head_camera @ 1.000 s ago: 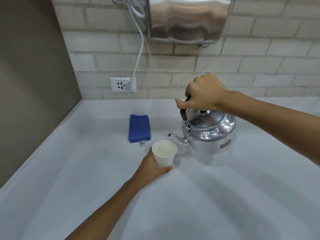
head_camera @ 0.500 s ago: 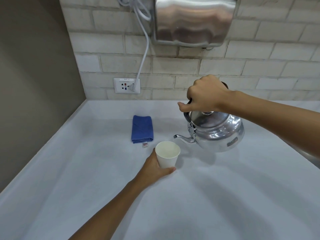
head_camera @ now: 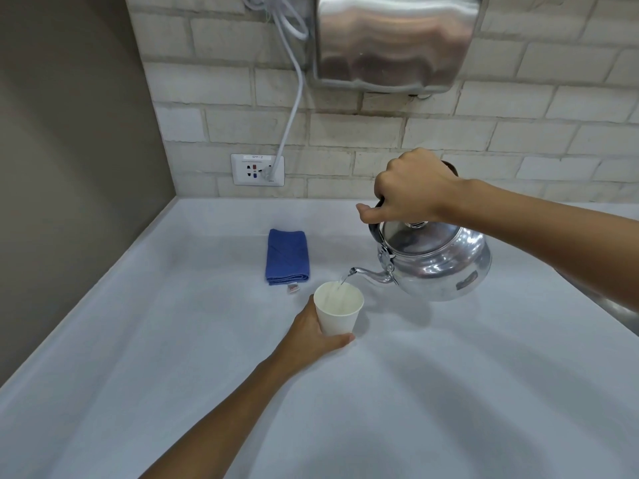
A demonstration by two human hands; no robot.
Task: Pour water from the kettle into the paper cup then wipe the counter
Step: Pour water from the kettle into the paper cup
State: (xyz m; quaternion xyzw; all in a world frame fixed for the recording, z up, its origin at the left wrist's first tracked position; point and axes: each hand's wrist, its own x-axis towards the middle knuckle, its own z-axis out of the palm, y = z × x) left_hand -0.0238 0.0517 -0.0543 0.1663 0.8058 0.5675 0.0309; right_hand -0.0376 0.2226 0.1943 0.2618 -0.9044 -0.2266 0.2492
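Observation:
A shiny metal kettle [head_camera: 439, 261] hangs above the white counter [head_camera: 449, 392], tilted with its spout down to the left. My right hand [head_camera: 411, 188] grips its dark top handle. A thin stream of water runs from the spout tip into the white paper cup [head_camera: 339, 311], which stands on the counter just below and left of the spout. My left hand [head_camera: 311, 335] wraps around the cup's left and near side. A folded blue cloth [head_camera: 287, 256] lies on the counter behind the cup, a little to the left.
A steel hand dryer [head_camera: 394, 39] hangs on the brick wall above the kettle, its white cable running down to a wall socket [head_camera: 257, 169]. A brown side wall [head_camera: 69, 167] closes the counter's left edge. A metal edge [head_camera: 619, 309] shows at the far right.
The kettle has been lifted off the counter and tipped further toward the cup, and water now flows from the spout. My left hand stays on the cup.

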